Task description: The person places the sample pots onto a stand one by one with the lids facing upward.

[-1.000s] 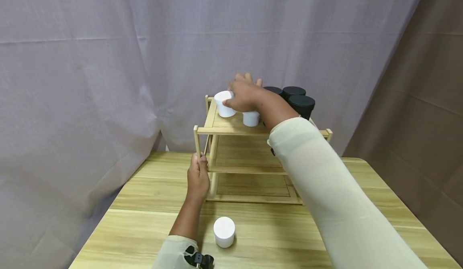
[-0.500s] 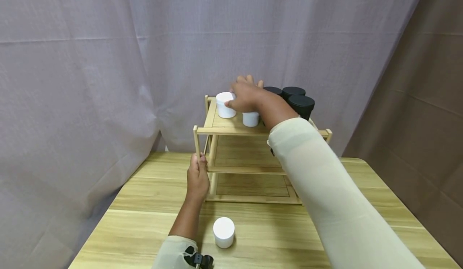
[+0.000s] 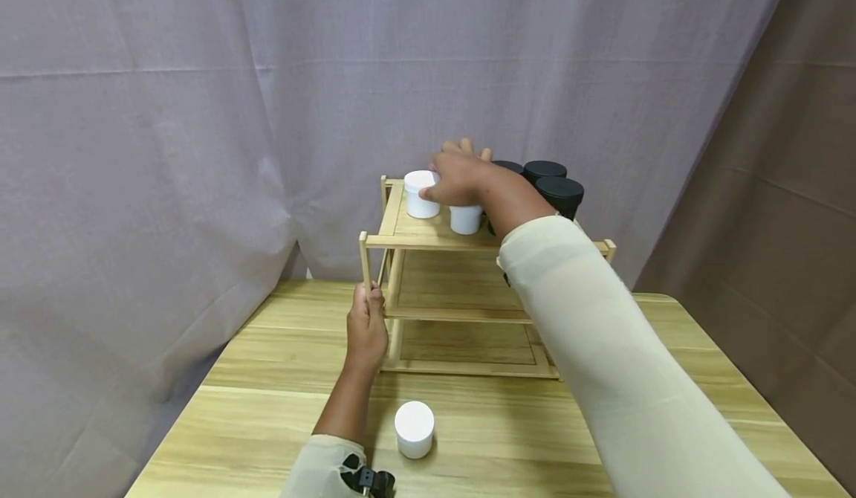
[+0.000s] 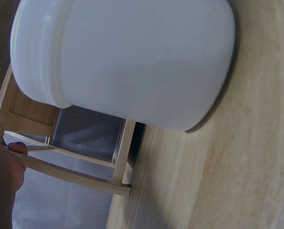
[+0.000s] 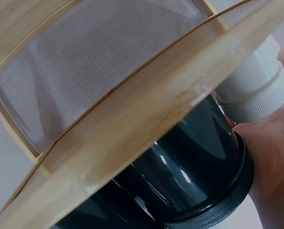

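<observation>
Head view: our right hand (image 3: 461,175) is nudging the white plastic jar (image 3: 421,193) rightward along the wooden rack's (image 3: 435,239) top; our left hand (image 3: 366,327) is gripping its post.

Low in my view a white jar (image 3: 414,429) stands on the table (image 3: 669,379); black jars (image 3: 559,194) upper right of centre; curtain (image 3: 167,111) behind.

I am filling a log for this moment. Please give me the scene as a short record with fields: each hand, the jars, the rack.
left hand: grips the front left post of the wooden rack
right hand: on the top shelf, over one white jar, thumb against another white jar; grip not clear
black jars: top shelf, right side
table: a third white jar near the left wrist
</observation>
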